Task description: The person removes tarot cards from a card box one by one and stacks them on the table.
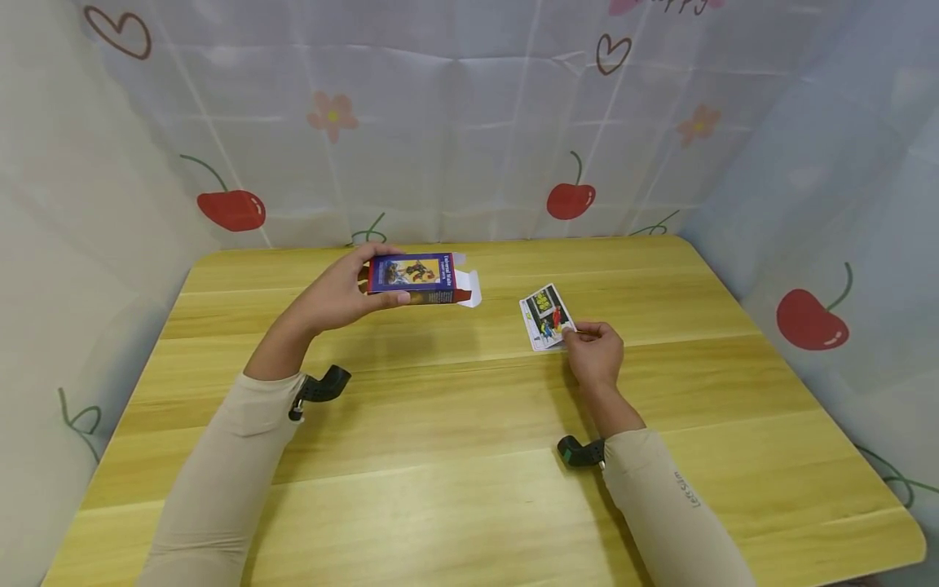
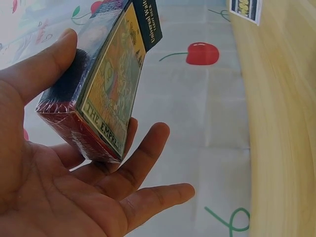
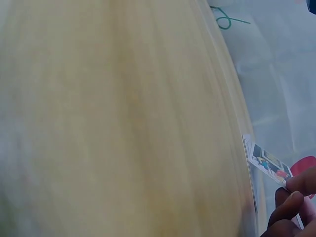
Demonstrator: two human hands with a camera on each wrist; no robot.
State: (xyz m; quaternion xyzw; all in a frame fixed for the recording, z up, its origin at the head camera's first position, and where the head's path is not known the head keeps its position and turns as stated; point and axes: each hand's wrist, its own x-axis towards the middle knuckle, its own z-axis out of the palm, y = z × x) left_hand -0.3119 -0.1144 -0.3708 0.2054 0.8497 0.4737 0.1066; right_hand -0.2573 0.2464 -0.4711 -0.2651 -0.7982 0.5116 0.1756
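My left hand grips a blue and red tarot card box by its closed end, thumb on one long side and fingers on the other. The box is held above the table with its picture face up and its white end flap folded out to the right. "The Empress" is printed on the face seen in the left wrist view. My right hand pinches a picture card at its near right corner between thumb and fingers. In the right wrist view that card tilts over a pale card edge at the table.
A wood-grain table lies under both hands. White curtains with cherries, hearts and flowers enclose its back and sides. Black wrist cameras are strapped over the beige sleeves.
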